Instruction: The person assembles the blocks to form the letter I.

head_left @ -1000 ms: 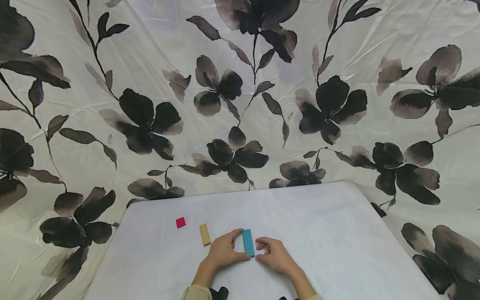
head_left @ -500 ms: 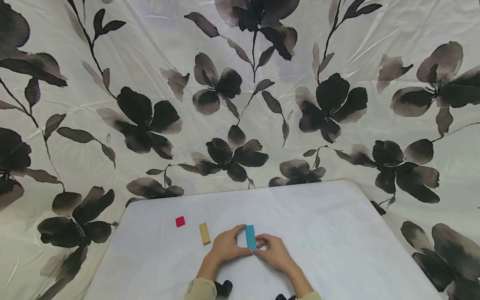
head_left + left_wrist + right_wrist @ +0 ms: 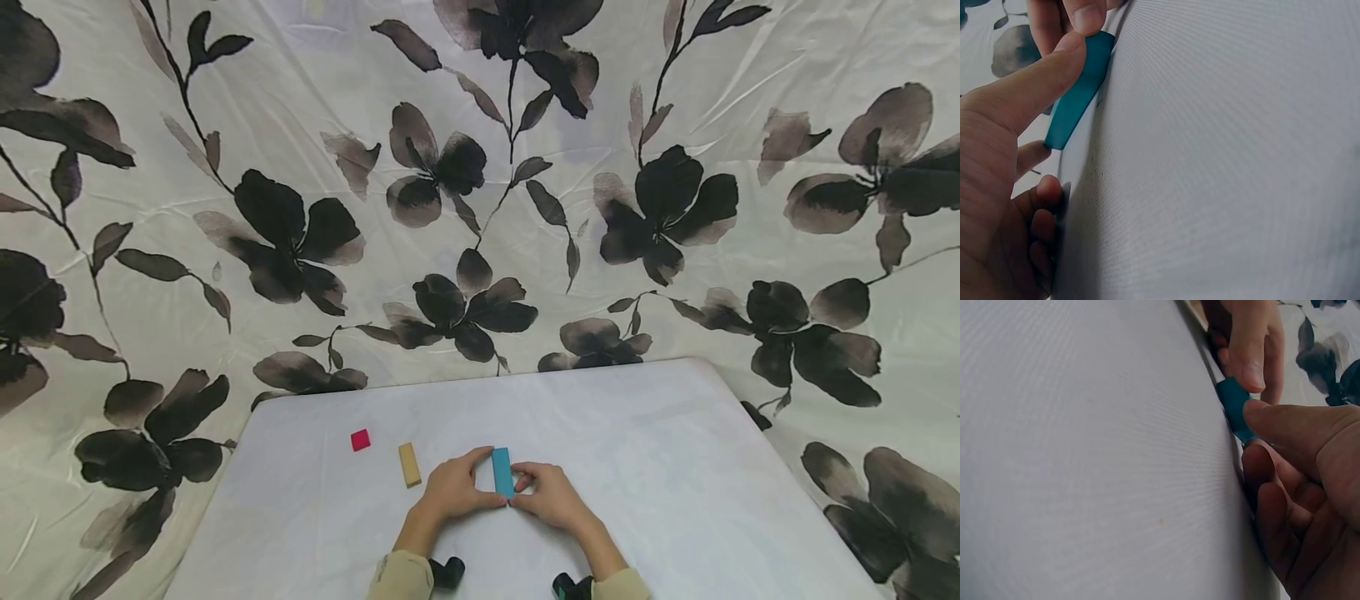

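Observation:
A blue rectangular block [image 3: 502, 472] lies on the white table between both hands, its long side pointing away from me. My left hand [image 3: 453, 486] spans it lengthwise, thumb at the near end and index finger at the far end; the left wrist view shows this grip along the teal-looking block [image 3: 1079, 94]. From the other side my right hand [image 3: 549, 495] pinches its near part, with the thumb at the near end and curled fingers along the right side. In the right wrist view, the right thumb [image 3: 1291, 425] partly covers the block [image 3: 1234, 403].
A yellow rectangular block [image 3: 409, 464] lies left of the left hand, and a small red block [image 3: 361, 440] sits farther left. The white table [image 3: 637, 433] ends at a back edge against a floral cloth [image 3: 450, 225]. Black wrist devices [image 3: 447, 573] sit by both sleeves.
The blue block has shifted slightly away from me and to the right with the left hand. The right hand, apart from it at first, has closed in on its near end.

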Motion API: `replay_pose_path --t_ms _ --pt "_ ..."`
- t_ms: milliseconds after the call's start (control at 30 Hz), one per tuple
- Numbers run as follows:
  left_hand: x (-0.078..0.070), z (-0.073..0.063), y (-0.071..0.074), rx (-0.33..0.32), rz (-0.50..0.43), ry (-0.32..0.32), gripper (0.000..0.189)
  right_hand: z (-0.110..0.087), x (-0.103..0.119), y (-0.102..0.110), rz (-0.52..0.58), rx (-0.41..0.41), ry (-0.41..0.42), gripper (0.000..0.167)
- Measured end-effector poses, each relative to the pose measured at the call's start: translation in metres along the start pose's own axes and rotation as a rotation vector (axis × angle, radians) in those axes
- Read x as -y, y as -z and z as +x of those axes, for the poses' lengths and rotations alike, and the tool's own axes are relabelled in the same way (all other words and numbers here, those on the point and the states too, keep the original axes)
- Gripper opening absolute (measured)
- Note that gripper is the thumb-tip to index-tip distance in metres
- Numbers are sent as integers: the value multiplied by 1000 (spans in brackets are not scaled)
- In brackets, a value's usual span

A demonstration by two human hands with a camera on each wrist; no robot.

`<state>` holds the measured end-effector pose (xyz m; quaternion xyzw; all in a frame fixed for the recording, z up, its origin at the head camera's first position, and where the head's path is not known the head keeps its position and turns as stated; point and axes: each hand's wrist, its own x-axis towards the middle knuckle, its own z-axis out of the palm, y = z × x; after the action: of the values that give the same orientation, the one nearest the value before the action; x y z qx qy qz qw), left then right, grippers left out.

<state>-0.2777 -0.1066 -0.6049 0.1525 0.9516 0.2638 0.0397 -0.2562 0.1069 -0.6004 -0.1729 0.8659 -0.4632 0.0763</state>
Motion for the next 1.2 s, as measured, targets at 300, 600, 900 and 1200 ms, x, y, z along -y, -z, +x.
replay_pose_path --t_ms 300,600,900,1200 --pt "1 -1 -1 2 15 -2 92 1 -4 -4 -24 3 -19 57" --pt "2 0 1 -9 16 -1 93 2 -5 -6 -16 -25 -13 55" --pt "3 0 -1 -11 10 -3 93 2 -8 -5 -20 -28 -12 54" --pt "1 1 0 -13 18 -6 93 4 -13 -6 -10 -42 -4 51"
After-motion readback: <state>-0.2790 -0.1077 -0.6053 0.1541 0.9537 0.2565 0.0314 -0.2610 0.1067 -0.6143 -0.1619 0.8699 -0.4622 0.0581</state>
